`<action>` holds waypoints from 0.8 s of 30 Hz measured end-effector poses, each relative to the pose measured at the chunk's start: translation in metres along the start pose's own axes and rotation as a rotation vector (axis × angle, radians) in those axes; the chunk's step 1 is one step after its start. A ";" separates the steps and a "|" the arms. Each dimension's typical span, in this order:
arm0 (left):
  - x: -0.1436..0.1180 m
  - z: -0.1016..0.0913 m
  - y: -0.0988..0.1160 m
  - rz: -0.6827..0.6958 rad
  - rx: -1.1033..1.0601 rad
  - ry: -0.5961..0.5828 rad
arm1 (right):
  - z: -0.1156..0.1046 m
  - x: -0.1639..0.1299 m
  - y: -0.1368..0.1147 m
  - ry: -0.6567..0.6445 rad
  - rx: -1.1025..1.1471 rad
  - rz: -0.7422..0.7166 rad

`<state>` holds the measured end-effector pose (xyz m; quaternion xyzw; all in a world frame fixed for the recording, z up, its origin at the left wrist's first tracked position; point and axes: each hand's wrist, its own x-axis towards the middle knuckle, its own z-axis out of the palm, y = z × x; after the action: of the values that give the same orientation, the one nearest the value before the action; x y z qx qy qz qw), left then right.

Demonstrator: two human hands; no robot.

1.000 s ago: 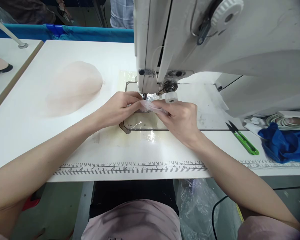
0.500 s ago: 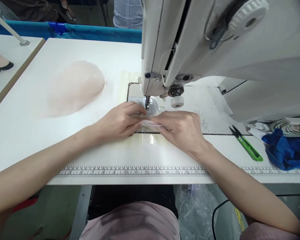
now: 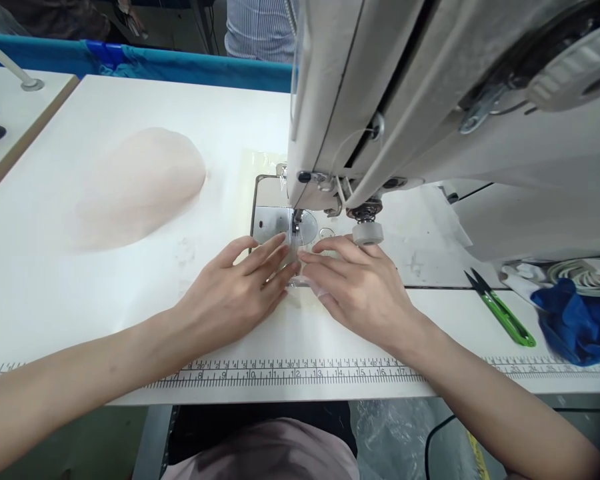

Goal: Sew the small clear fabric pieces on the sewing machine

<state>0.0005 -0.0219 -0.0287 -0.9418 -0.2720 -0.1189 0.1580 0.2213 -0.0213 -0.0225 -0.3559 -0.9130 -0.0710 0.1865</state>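
On the desk (image 3: 105, 290), the sewing machine (image 3: 330, 100) stands beyond the fingers, with pale cloth (image 3: 145, 183) lying to their left. The left hand (image 3: 235, 290) has fingers spread; the right hand (image 3: 370, 290) has them bent, whether pinching I cannot tell. Sheer fabric (image 3: 317, 289) lies by the fingertips; sewing looks unfinished, no seam visible.

Setting: a sewing workshop, judging by the industrial sewing machine (image 3: 340, 87) set in a white worktable (image 3: 125, 293), with a printed ruler scale (image 3: 290, 375) along its front edge and green-handled thread snips (image 3: 503, 310) at right. A second tabletop (image 3: 23, 113) adjoins at left; beyond the blue fabric strip (image 3: 190, 63), a person in a striped garment (image 3: 260, 30) is partly visible, indicating shared floor space.
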 end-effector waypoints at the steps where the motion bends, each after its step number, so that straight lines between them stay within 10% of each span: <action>1: 0.000 0.000 -0.001 -0.001 -0.005 0.001 | 0.000 0.000 0.000 0.002 0.001 -0.001; 24: 0.007 0.012 -0.012 -0.158 -0.182 -0.005 | 0.016 0.003 0.006 -0.006 -0.060 0.099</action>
<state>0.0011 -0.0044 -0.0342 -0.9281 -0.3339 -0.1528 0.0611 0.2187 -0.0104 -0.0357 -0.4061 -0.8923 -0.0879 0.1763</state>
